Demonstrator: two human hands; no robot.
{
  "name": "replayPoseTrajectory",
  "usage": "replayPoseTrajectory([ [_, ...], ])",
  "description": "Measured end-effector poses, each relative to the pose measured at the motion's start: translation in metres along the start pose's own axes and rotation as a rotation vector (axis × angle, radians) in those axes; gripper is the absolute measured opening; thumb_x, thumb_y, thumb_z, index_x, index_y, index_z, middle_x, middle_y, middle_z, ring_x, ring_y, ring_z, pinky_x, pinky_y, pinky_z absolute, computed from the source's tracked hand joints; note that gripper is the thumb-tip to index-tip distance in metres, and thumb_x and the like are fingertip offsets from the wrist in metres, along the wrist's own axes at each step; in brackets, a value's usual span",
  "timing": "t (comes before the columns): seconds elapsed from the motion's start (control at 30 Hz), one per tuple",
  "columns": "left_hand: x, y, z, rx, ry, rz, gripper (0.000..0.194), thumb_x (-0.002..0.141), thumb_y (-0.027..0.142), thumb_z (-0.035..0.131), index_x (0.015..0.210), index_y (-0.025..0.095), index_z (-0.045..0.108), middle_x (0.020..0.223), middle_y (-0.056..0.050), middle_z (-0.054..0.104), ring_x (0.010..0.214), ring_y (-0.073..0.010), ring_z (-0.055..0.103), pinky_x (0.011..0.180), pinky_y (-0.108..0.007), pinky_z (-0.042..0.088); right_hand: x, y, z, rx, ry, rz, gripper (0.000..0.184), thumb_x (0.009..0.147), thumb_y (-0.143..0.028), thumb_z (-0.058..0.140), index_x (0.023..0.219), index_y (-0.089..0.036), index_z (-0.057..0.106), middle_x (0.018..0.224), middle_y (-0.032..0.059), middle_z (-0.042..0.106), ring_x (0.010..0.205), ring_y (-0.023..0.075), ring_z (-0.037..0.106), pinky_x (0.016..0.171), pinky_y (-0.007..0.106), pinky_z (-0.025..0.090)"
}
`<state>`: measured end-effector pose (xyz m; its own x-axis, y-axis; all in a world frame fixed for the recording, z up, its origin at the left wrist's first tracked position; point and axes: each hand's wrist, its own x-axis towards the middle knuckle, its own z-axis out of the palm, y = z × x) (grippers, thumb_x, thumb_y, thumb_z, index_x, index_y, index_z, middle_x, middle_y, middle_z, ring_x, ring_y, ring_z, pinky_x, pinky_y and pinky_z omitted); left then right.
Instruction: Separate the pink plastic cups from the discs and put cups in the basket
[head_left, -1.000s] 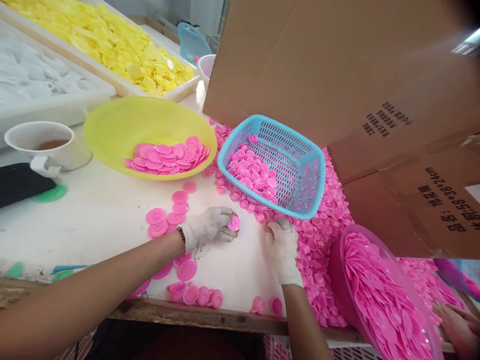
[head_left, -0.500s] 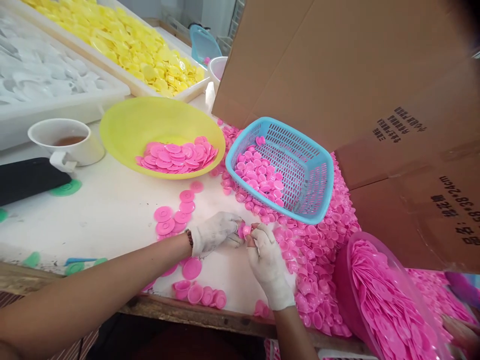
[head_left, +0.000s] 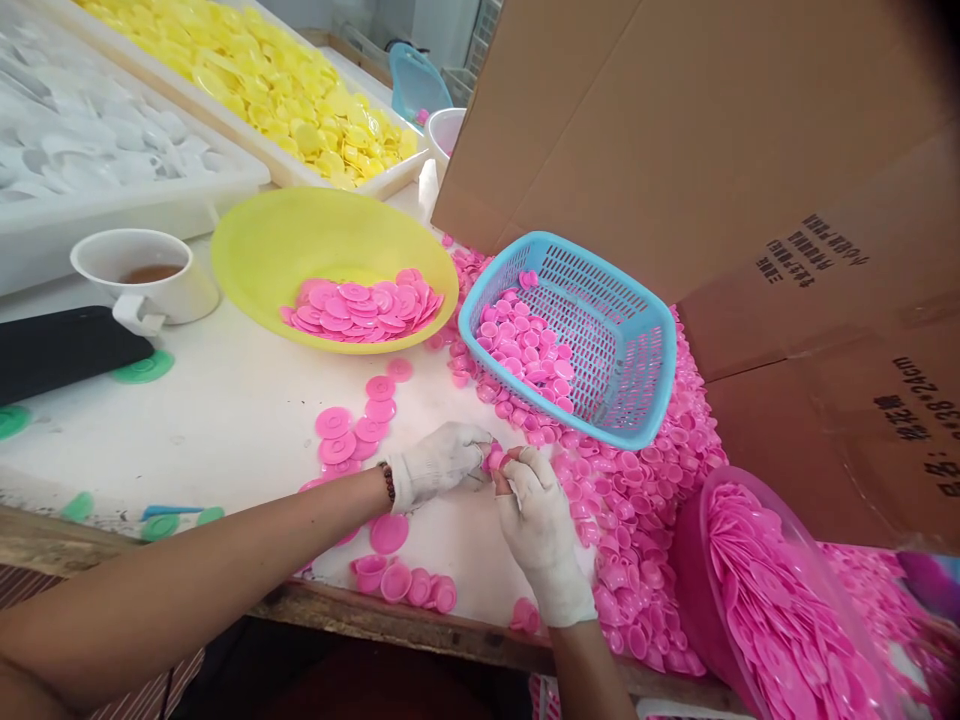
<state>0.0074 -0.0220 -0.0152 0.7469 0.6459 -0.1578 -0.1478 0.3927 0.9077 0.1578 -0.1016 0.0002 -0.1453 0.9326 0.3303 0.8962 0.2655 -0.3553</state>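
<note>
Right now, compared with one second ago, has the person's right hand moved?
Yes. Judged against the blue basket, the right hand has moved leftward, now close to the left hand.

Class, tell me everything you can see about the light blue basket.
The light blue basket looks plastic: a rounded rectangle, open on top, with a smooth rim and slotted walls and floor. Small pink pieces are piled toward its left end; the rest of its floor is mostly bare. It sits upright, pink cups crowding its near and right edges, a cardboard box behind. Pink shows through its slots.
</note>
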Motion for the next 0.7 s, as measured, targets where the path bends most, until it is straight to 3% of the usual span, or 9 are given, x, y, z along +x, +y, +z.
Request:
replayPoseTrajectory([
  [0.2, -0.001, 0.010, 0.005, 0.058, 0.022, -0.030, 0.012, 0.073, 0.022, 0.048, 0.073, 0.012, 0.055, 0.071, -0.001, 0.054, 0.060, -0.0090, 0.045, 0.059, -0.024, 0.039, 0.000, 0.001, -0.003, -0.045, 0.000, 0.030, 0.013, 0.082, -0.009, 0.050, 0.087, -0.018, 0.058, 0.094, 0.0078, 0.056, 0.090, 0.0199, 0.054, 0.079, 0.035, 0.048],
  [0.4, -0.003, 0.013, 0.006, 0.303, 0.065, 0.079, 0.012, 0.073, 0.021, 0.049, 0.073, 0.013, 0.058, 0.068, 0.000, 0.054, 0.064, -0.0114, 0.046, 0.061, -0.024, 0.039, 0.004, -0.005, -0.004, -0.026, -0.005, 0.005, 0.014, 0.084, -0.010, 0.049, 0.087, -0.018, 0.060, 0.094, 0.0080, 0.057, 0.088, 0.0194, 0.054, 0.080, 0.035, 0.048],
  [0.5, -0.002, 0.012, 0.006, 0.331, 0.060, 0.064, 0.013, 0.074, 0.022, 0.051, 0.078, 0.013, 0.060, 0.069, 0.000, 0.055, 0.063, -0.0112, 0.047, 0.060, -0.023, 0.039, 0.004, -0.005, -0.006, 0.051, 0.022, 0.016, 0.015, 0.084, -0.010, 0.049, 0.089, -0.019, 0.060, 0.092, 0.0073, 0.057, 0.089, 0.0193, 0.054, 0.080, 0.035, 0.048],
  [0.6, -0.003, 0.014, 0.007, 0.329, 0.028, 0.079, 0.017, 0.078, 0.026, 0.050, 0.080, 0.012, 0.060, 0.069, 0.000, 0.057, 0.063, -0.0113, 0.049, 0.059, -0.023, 0.040, 0.000, 0.002, -0.010, 0.182, 0.066, 0.125, 0.012, 0.081, -0.013, 0.053, 0.090, -0.019, 0.056, 0.091, 0.0056, 0.058, 0.086, 0.0184, 0.056, 0.076, 0.034, 0.049],
  [0.7, -0.005, 0.017, 0.011, 0.413, 0.046, 0.177, 0.017, 0.079, 0.026, 0.051, 0.084, 0.013, 0.061, 0.075, -0.001, 0.061, 0.071, -0.0135, 0.053, 0.067, -0.025, 0.044, -0.006, 0.007, -0.012, 0.333, 0.099, 0.292, 0.019, 0.082, -0.019, 0.053, 0.101, -0.020, 0.053, 0.093, 0.0054, 0.059, 0.082, 0.0169, 0.058, 0.073, 0.033, 0.050],
])
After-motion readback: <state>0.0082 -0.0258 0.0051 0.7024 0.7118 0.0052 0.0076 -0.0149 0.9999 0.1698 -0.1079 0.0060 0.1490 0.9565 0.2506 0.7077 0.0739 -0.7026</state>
